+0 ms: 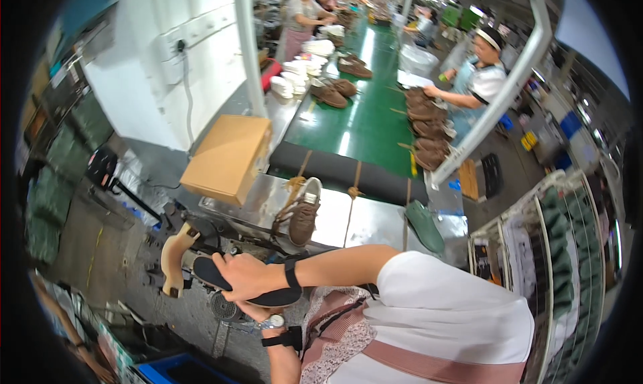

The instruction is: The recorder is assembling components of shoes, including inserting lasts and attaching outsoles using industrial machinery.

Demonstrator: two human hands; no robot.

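Note:
My right hand [249,277] lies over the top of a shoe [278,298], whose dark sole-like face is turned up, its fingers closed on it. From below, my left hand [258,310] supports the same shoe, its fingers mostly hidden under it. The shoe's toe end points left, close to a curved tan pad [177,258] on a machine. Ahead on the metal end of the conveyor, a brown lace-up shoe [305,216] stands with laces hanging loose. Farther right lies a green shoe last [424,227].
A cardboard box [224,159] sits left of the brown shoe. Beyond, a green conveyor belt [375,96] carries brown shoes [429,126] along both edges. A co-worker [479,82] stands at its right side. A rack [536,250] stands near my right.

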